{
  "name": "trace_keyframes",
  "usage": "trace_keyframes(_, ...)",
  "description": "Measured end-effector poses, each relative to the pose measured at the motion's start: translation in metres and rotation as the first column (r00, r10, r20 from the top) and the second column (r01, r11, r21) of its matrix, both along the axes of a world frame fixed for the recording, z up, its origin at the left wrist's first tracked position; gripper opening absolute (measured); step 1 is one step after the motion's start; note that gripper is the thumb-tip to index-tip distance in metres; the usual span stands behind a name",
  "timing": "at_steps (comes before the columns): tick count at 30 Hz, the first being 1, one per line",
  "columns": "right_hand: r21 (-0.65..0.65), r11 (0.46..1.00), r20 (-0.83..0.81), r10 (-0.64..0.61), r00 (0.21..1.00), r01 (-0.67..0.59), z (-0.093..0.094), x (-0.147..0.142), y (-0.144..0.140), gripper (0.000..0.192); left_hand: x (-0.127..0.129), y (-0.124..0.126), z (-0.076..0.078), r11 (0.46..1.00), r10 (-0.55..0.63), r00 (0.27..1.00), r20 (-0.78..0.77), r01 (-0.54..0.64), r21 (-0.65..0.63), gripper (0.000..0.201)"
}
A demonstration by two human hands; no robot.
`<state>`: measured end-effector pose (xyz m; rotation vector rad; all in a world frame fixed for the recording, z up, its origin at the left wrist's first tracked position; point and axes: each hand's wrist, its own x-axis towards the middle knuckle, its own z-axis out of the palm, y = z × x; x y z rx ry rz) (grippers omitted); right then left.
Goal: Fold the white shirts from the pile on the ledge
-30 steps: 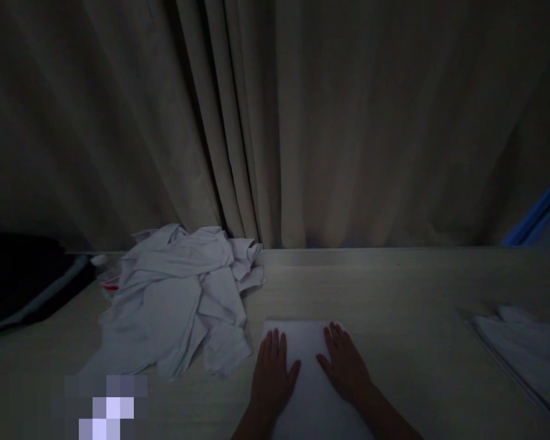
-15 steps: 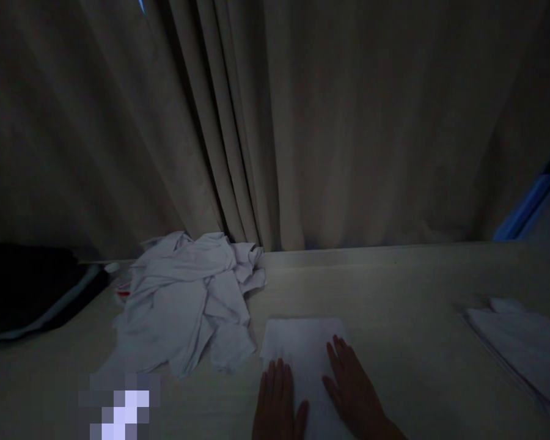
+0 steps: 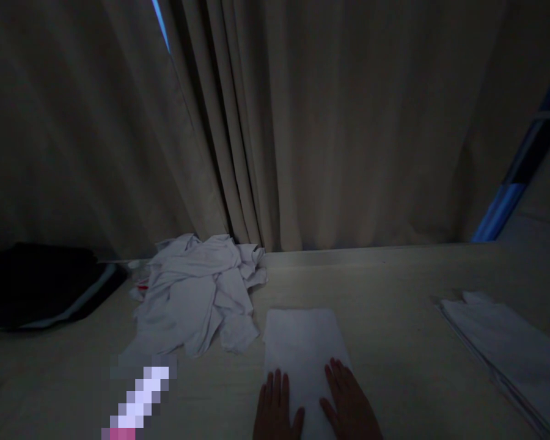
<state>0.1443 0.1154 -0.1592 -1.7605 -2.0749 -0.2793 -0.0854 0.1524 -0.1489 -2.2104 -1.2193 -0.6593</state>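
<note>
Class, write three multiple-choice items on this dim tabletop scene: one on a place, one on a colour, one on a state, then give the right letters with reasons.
1. Where does the crumpled heap of cloth lie relative to the flat folded cloth?
A. to its left
B. to its right
C. on top of it

2. What colour is the folded cloth under the hands?
A. red
B. white
C. black

3. How do the left hand and right hand meet that cloth?
A. clenched in fists
B. pinching a corner up
C. laid flat, fingers spread

Answers: A, the heap sits left of it on the table; B, it shows pale white even in the dim light; C, both palms lie open on its near end.
</note>
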Motion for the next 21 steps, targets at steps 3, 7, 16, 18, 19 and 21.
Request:
trace_keyframes(3, -0.043, 0.999, -0.042, 0.002, 0.999, -0.004, 0.004, -0.001, 0.0, 0.065, 0.003, -0.001, 0.005, 0.999, 0.04, 0.998, -0.043, -0.039, 0.024, 0.069)
trace_keyframes(7, -0.043, 0.999, -0.051, 0.022, 0.998, -0.024, 0.013, -0.001, -0.006, 0.068, 0.004, -0.004, 0.016, 0.995, 0.053, 0.995, -0.086, -0.046, 0.085, 0.071)
trace_keyframes(16, 0.042, 0.988, 0.07, 0.146, 0.987, -0.15, -0.037, 0.032, -0.046, 0.085, -0.019, -0.033, -0.024, 0.988, -0.109, 0.98, -0.169, 0.125, 0.088, 0.079)
trace_keyframes(18, 0.028, 0.988, 0.075, 0.152, 0.986, -0.154, -0.049, 0.038, -0.051, 0.088, -0.021, -0.037, -0.019, 0.986, -0.144, 0.969, -0.199, 0.158, 0.059, 0.079)
trace_keyframes(19, 0.014, 0.988, 0.07, 0.155, 0.985, -0.156, -0.05, 0.039, -0.052, 0.088, -0.02, -0.037, -0.014, 0.986, -0.148, 0.969, -0.199, 0.16, 0.044, 0.08)
trace_keyframes(21, -0.029, 0.988, 0.044, 0.154, 0.987, -0.153, -0.043, 0.037, -0.051, 0.087, -0.016, -0.032, 0.0, 0.99, -0.13, 0.978, -0.166, 0.136, 0.026, 0.081)
